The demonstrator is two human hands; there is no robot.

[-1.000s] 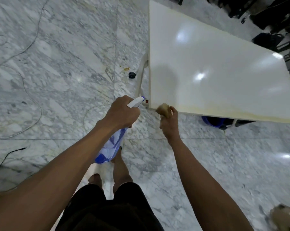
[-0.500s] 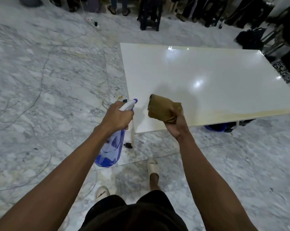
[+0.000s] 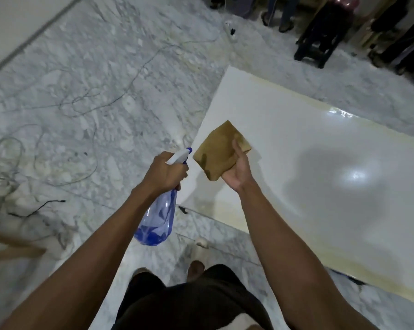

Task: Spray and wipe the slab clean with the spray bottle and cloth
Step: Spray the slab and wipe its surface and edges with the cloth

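Observation:
A glossy white slab (image 3: 320, 167) with yellowish edges fills the right half of the view. My left hand (image 3: 164, 173) grips the neck of a clear blue spray bottle (image 3: 159, 219); its white and blue nozzle points toward the slab's near corner. My right hand (image 3: 238, 171) holds a folded brown cloth (image 3: 217, 153) above the slab's left end, thumb on top of the cloth. Whether the cloth touches the slab I cannot tell.
Grey marble floor (image 3: 94, 79) surrounds the slab, with several loose cables (image 3: 65, 108) at the left. People's legs and a dark stool (image 3: 320, 39) stand at the top right. My feet (image 3: 197, 256) are just below the slab's near edge.
The view has swung, so the slab now runs diagonally to the right. The cloth has unfolded flatter in my right hand and moved further over the slab. The bottle stays gripped.

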